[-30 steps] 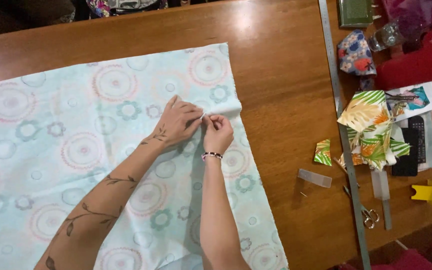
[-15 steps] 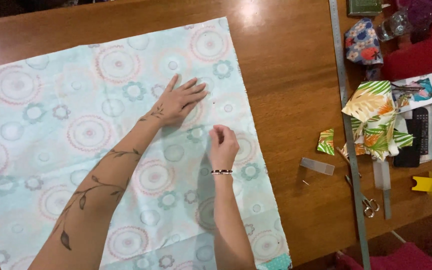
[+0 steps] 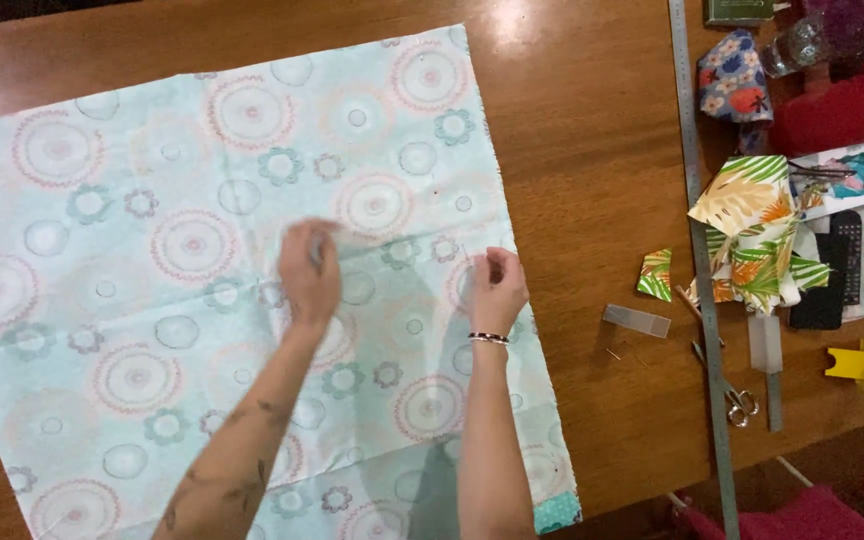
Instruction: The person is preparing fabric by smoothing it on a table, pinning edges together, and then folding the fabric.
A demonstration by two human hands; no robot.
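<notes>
Here, patterned fabric (image 3: 152, 250) covers a wooden table (image 3: 592, 150).

A large sheet of fabric (image 3: 152, 300) lies flat on the tabletop (image 3: 592, 200), covering its left and middle part, and the left hand (image 3: 309, 270) and right hand (image 3: 497, 285) are side by side over the fabric's right portion. To the right of the fabric, a long ruler (image 3: 697, 250) runs from the far edge towards the near edge. A small clear box (image 3: 637, 320) lies between fabric and ruler, scissors (image 3: 727, 390) lie against the ruler's near part, and folded cloth pieces (image 3: 762, 235) sit just right of it.
</notes>
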